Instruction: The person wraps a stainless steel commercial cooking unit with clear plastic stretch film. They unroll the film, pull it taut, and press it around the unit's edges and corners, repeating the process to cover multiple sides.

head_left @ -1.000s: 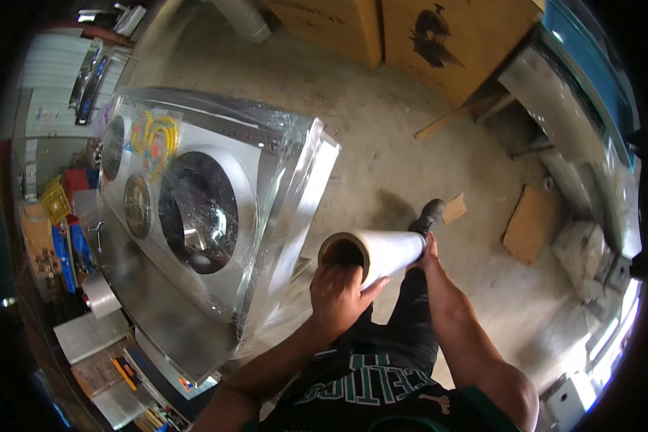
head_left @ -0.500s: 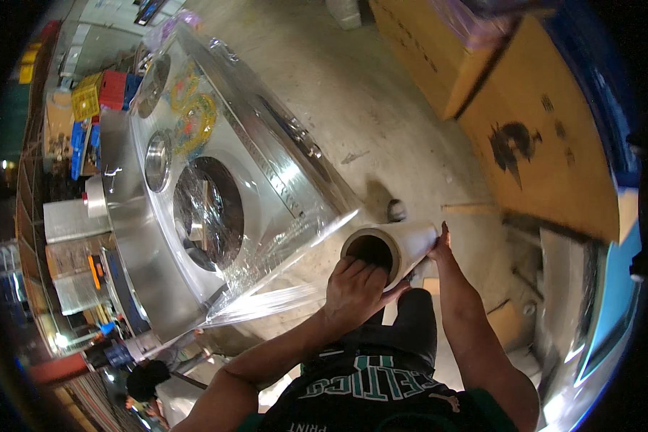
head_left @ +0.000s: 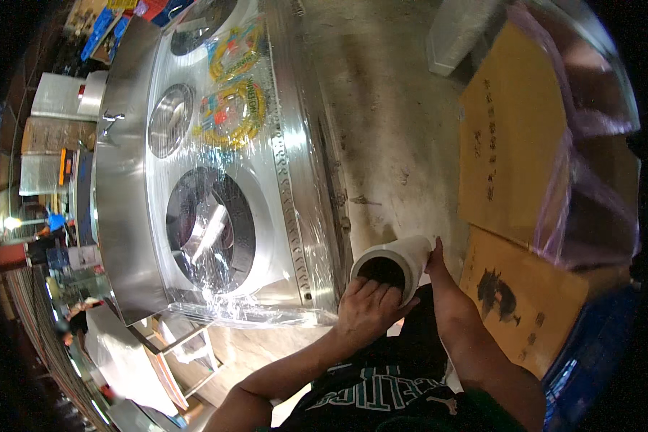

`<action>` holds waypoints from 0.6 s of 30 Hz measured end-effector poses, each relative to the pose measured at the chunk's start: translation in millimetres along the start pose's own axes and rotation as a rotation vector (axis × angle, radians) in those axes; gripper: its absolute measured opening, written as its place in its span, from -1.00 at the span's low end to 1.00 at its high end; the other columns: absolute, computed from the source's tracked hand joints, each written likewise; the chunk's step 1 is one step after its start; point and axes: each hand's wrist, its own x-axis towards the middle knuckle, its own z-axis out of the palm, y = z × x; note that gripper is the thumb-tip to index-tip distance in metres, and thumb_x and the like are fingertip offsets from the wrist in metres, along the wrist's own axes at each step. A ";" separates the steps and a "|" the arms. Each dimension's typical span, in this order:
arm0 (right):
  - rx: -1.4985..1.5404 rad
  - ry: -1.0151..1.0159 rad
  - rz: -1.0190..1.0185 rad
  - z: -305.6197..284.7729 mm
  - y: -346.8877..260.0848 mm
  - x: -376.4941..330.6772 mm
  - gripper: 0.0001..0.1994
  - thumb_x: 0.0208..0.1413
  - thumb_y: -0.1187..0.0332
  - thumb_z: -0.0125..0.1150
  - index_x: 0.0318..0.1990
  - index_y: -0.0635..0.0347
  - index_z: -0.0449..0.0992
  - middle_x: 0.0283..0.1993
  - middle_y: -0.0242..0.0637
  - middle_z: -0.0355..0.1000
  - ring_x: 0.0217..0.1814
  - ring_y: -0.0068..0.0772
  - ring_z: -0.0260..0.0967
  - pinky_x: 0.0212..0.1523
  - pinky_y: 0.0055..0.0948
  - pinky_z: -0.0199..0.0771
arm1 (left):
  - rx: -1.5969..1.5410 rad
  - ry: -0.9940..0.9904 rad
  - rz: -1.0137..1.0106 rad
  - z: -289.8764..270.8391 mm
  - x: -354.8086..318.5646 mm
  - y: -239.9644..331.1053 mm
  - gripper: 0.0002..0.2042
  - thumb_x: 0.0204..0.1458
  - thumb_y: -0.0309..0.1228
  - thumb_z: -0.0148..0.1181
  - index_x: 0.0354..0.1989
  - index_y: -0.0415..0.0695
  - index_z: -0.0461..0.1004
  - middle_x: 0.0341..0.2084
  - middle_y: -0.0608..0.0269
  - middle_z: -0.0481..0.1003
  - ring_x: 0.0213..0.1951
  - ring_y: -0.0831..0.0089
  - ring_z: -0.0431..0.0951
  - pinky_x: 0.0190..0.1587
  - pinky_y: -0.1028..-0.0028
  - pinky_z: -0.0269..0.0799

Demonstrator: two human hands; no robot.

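Observation:
A thick roll of clear stretch film point(head_left: 415, 252) is held between both my hands, its hollow core facing left. The fingers of my left hand point(head_left: 369, 311) hook into the open end of that core, with the thumb along the outside. My right hand point(head_left: 437, 261) grips the roll's far end, its fingers partly hidden. Left of the roll stands a long stainless steel range point(head_left: 127, 216), its top covered in shiny film. Under the film show a large round burner opening point(head_left: 230, 248), a smaller round well point(head_left: 171, 121) and colourful round stickers point(head_left: 230, 114).
At the right are cardboard cartons point(head_left: 507, 144), some draped in purplish plastic film point(head_left: 558, 194). A pale block point(head_left: 453, 39) stands farther up the concrete floor point(head_left: 392, 144). Wrapped boxes point(head_left: 43, 133) and a metal-legged stand point(head_left: 187, 342) lie beyond the range.
My view has swung round, so the range now runs nearly straight ahead and the cartons sit closer on the right. The roll stays in both hands. The stretched film strand no longer shows.

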 end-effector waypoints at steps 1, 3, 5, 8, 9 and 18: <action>-0.038 0.012 0.005 18.6 -17.2 3.6 -0.03 0.14 -0.47 -0.01 0.39 0.28 0.26 0.43 -0.01 0.23 0.32 0.04 0.33 0.33 0.09 0.35 | 0.038 0.015 -0.025 -1.0 13.7 -6.2 -0.63 -0.05 -0.16 0.49 -0.53 -0.07 0.39 -0.64 0.30 0.44 -0.52 0.35 0.49 -0.34 0.33 0.36; -0.402 -0.220 -0.277 44.6 -36.9 8.2 -0.04 0.15 -0.46 -0.01 0.37 0.28 0.28 0.40 0.00 0.26 0.27 0.05 0.37 0.30 0.09 0.37 | 0.105 0.028 -0.089 -3.9 32.1 -15.9 -0.59 -0.11 -0.09 0.54 -0.58 -0.06 0.41 -0.68 0.30 0.43 -0.55 0.34 0.51 -0.36 0.33 0.40; -0.796 -0.446 -0.543 68.4 -58.4 6.9 -0.09 0.19 -0.41 -0.01 0.39 0.26 0.27 0.38 -0.04 0.28 0.28 0.05 0.34 0.31 0.08 0.34 | 0.092 0.020 -0.164 -3.5 55.0 -23.8 -0.57 -0.11 -0.08 0.54 -0.60 -0.05 0.39 -0.70 0.28 0.43 -0.57 0.32 0.51 -0.37 0.32 0.41; -0.541 -0.121 -0.195 111.0 -94.0 7.5 -0.13 0.23 -0.38 -0.04 0.37 0.25 0.29 0.34 -0.08 0.32 0.28 0.03 0.32 0.31 0.07 0.33 | 0.045 -0.009 -0.278 0.7 96.1 -35.2 -0.62 -0.05 -0.12 0.49 -0.55 -0.06 0.40 -0.64 0.27 0.46 -0.53 0.32 0.51 -0.35 0.32 0.37; -0.405 0.153 0.022 129.7 -106.5 11.6 -0.09 0.21 -0.45 -0.08 0.31 0.29 0.37 0.28 -0.03 0.38 0.23 0.03 0.37 0.27 0.08 0.39 | 0.037 -0.039 -0.322 1.4 112.7 -39.8 -0.64 -0.03 -0.14 0.47 -0.52 -0.06 0.41 -0.61 0.27 0.47 -0.51 0.33 0.50 -0.34 0.31 0.35; -0.626 0.010 0.096 271.7 -246.8 64.9 -0.12 0.25 -0.35 -0.03 0.51 0.12 0.11 0.55 -0.10 0.02 0.54 0.02 0.02 0.41 0.14 0.16 | 0.146 0.023 -0.704 5.8 300.9 -93.9 -0.58 -0.08 -0.05 0.50 -0.58 -0.09 0.43 -0.63 0.16 0.50 -0.50 0.18 0.57 -0.27 0.21 0.46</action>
